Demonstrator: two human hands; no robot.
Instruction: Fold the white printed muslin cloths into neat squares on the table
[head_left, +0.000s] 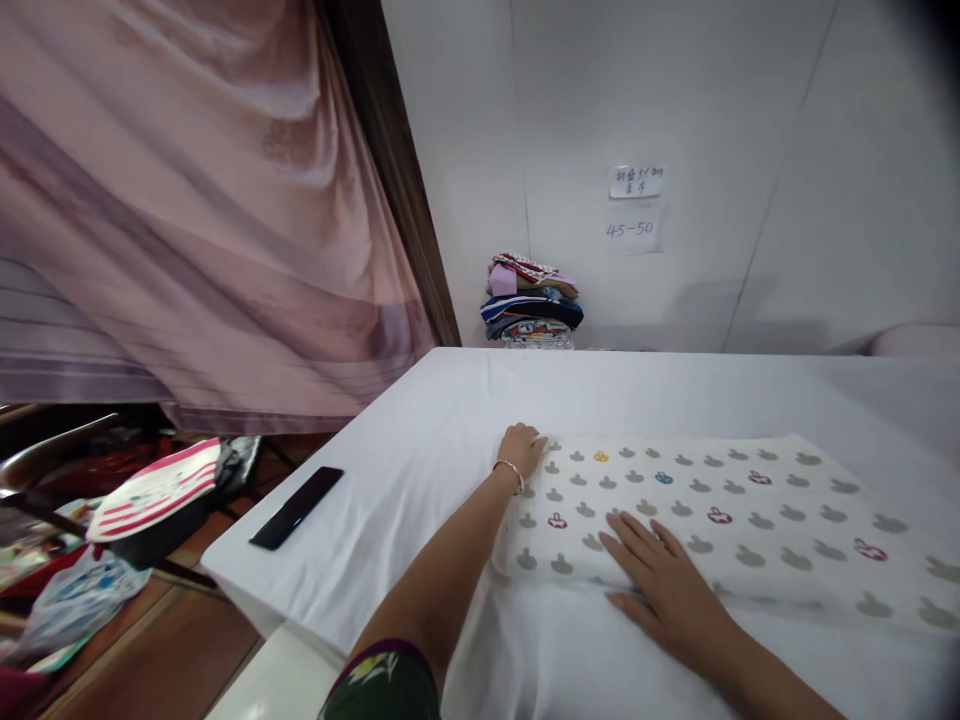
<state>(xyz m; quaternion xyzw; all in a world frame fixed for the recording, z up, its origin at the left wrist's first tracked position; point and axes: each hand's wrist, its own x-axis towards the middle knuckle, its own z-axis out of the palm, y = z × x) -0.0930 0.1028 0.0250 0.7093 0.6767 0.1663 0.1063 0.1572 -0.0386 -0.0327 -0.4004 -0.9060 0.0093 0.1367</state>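
Facing a white table (405,440), with a white cloth (750,500) spread from the middle toward the right edge of the view and printed in rows of grey rabbit-eared shapes (plus a few in red, blue and yellow). Touching the far left part of the cloth with the left hand (523,450); cannot tell whether pinching there or only pressing. Resting the right hand (660,580) on the near part of the cloth, with fingers spread and palm turned down. Holding both hands apart, with printed cloth between. Wearing a thin bracelet (510,472) on the left wrist and, higher up, a dark green sleeve (386,688) (flowered, with a purple hem). On the table to the left, well apart from the cloth, a flat black slab (296,507). Beyond the far edge, a pile of folded fabrics (531,305) against a pale wall (712,110), near two paper notes (636,229) (the lower marked "45-50"). Off to the left, a pink curtain (225,200), above a pink-striped cushion (161,490) and a plastic bag (82,600).
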